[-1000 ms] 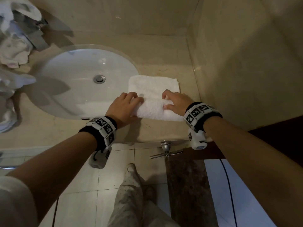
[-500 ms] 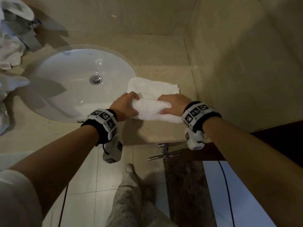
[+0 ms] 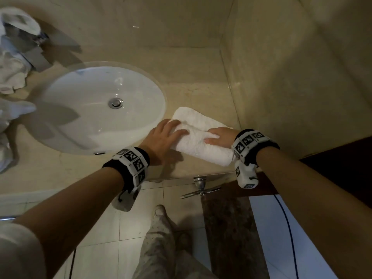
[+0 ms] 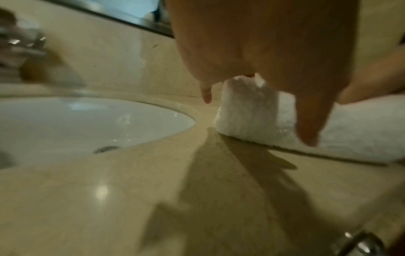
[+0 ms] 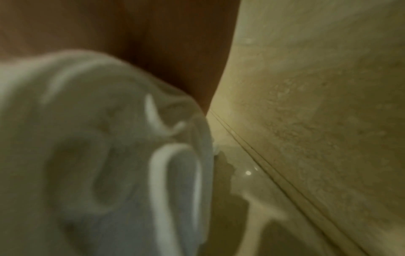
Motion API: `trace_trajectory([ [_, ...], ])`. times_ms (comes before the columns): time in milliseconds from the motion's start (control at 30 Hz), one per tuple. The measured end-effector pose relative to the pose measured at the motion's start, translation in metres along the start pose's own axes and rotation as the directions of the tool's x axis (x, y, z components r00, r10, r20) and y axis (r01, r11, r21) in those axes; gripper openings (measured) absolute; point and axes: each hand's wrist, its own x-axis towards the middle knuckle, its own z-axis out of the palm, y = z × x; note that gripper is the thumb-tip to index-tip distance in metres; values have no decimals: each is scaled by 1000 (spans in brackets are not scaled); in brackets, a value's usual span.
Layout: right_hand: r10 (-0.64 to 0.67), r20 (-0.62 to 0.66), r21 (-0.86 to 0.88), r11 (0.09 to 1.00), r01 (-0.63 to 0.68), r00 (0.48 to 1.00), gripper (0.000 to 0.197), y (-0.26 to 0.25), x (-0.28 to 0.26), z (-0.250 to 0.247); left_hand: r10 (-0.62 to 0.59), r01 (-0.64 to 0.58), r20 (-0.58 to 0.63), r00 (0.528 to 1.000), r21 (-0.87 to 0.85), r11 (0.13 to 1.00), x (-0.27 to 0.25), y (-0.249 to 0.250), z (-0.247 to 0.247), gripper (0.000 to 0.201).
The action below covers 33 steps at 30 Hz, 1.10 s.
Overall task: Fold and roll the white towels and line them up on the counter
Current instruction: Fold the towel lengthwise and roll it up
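A white towel (image 3: 201, 147) lies half rolled on the beige counter (image 3: 191, 77), just right of the sink and slanted towards the side wall. Its flat unrolled tail (image 3: 193, 117) stretches away from me. My left hand (image 3: 167, 133) rests on the roll's left end with fingers spread and nearly straight; the left wrist view shows those fingers (image 4: 309, 121) hanging over the towel's end (image 4: 247, 112). My right hand (image 3: 219, 135) wraps the roll's right end, thumb on the near side. The right wrist view shows the roll's spiral end (image 5: 98, 164) under the palm (image 5: 164, 43).
A round white sink (image 3: 70, 117) fills the counter's left half, with a chrome tap (image 3: 30, 49) behind it. Loose white towels (image 3: 12, 73) are heaped at the far left. The beige side wall (image 3: 291, 77) stands close on the right. The counter's front edge runs just below the roll.
The roll has grown and moved away from me, so the flat tail is shorter. The towel has turned to lie slanted. My left fingers have gone from curled to spread flat.
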Motion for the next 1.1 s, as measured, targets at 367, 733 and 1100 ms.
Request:
trace_trajectory([
  [367,-75,-372,-154,988,18,925,74,9,-11,7,-133,136,104,986,-21,991,48,3,-31,54],
  [733,-8,-225,-55,998,-5,974,60,10,22,-27,-316,353,164,935,-314,881,70,-10,-42,66],
  [1100,51,-466,266,960,85,883,40,14,35,-26,-540,457,-53,840,-467,757,77,-15,-35,41],
])
